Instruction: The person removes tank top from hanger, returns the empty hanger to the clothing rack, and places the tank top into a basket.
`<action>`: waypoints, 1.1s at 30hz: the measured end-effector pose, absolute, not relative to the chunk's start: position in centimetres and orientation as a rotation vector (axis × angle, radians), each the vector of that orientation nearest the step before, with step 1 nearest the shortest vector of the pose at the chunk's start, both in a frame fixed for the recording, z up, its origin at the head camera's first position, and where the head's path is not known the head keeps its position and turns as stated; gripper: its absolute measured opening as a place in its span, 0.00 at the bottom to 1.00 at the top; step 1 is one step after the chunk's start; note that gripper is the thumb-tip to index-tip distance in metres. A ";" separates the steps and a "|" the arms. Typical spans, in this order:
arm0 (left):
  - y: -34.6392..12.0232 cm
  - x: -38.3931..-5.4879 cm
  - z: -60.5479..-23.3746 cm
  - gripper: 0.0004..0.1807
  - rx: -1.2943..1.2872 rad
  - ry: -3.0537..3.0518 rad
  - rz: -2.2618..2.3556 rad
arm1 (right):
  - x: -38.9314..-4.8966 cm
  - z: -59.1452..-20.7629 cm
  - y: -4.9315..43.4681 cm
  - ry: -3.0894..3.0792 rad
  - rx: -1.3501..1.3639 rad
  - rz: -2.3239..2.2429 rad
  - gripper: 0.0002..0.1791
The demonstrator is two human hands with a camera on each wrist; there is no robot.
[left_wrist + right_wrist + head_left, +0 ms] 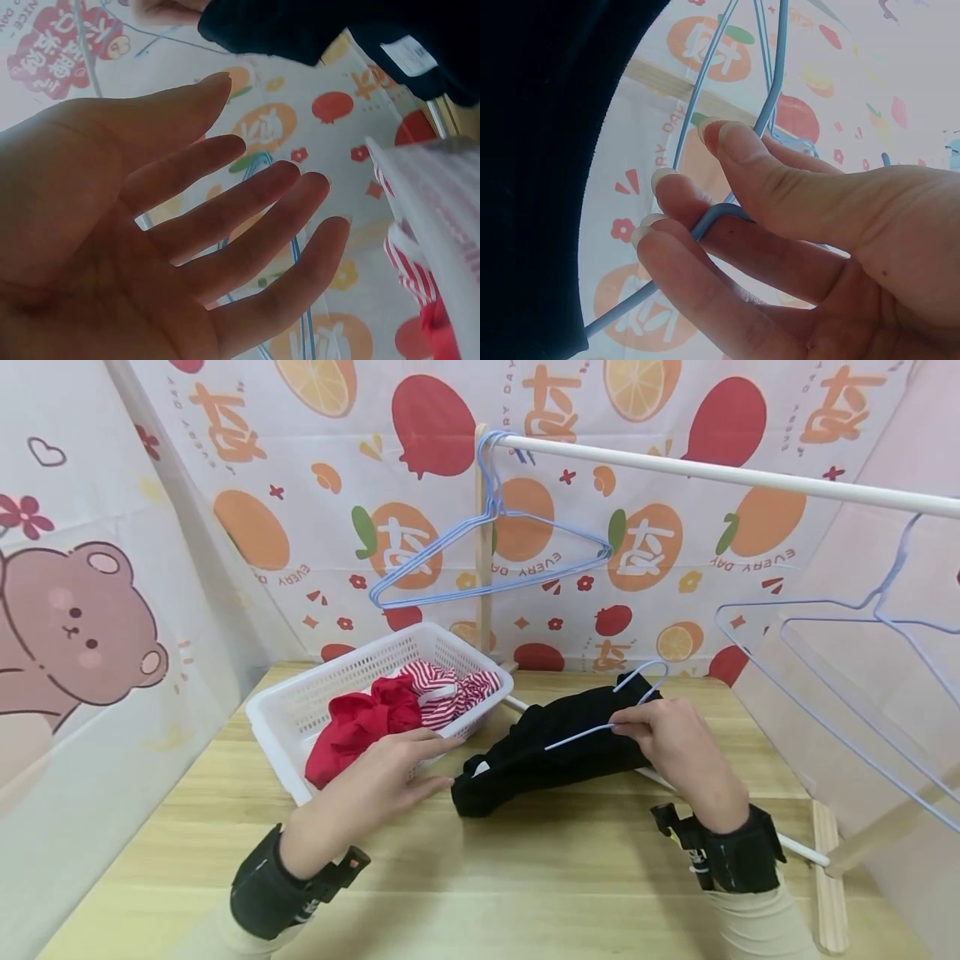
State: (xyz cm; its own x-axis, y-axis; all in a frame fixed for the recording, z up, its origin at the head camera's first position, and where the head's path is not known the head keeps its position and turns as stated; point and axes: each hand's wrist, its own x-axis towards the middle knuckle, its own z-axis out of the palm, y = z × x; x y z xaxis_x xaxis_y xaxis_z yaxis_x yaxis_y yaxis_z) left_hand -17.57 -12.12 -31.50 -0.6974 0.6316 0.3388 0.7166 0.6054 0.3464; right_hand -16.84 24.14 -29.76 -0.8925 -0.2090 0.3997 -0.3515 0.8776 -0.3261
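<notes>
The right hand (678, 747) pinched a blue hanger (581, 737) between its thumb and fingers. The hanger's hook stuck up over the black cloth (536, 735), and the tip of one hanger arm was hidden at the cloth. The black cloth was on the wooden table (525, 877), between the two hands and just right of the basket. The left hand (378, 777) held nothing. Its fingers were loosely spread, and its thumb tip was just beside the cloth's near left corner.

A wide strip of wood showed in front of the cloth, between the two arms. The basket sat near the table's left edge. A wooden foot (830, 885) was near the right edge. High up ran a white rail (712, 468), with blue hangers (442, 600) bunched at its left end and more hangers (817, 604) at the right.

The white basket (322, 689) had little holes in its sides. Inside, a red cloth (367, 722) touched a red and white striped cloth (442, 693).

The fruit sheet (465, 393) at the back said "EVERY DAY". The black cloth had a white tag (409, 56), too blurry to read.
</notes>
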 end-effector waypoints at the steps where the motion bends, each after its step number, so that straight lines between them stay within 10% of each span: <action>1: -11.8 -17.6 -31.5 0.28 -1.127 -2.659 -0.706 | -16.8 -29.8 24.1 -2.698 0.412 0.566 0.07; 33: -5.2 -18.1 -31.5 0.25 -1.302 -2.558 -0.726 | -16.4 -29.8 23.7 -2.679 0.394 0.566 0.07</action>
State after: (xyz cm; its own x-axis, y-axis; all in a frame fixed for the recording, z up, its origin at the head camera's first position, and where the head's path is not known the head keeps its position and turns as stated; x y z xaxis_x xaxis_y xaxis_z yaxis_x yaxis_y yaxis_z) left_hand -18.11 -5.22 -31.54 -0.6000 0.7094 0.3698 0.7979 0.4971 0.3409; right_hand -16.42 23.70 -29.79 -0.8913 -0.1911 0.4112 -0.3411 0.8801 -0.3303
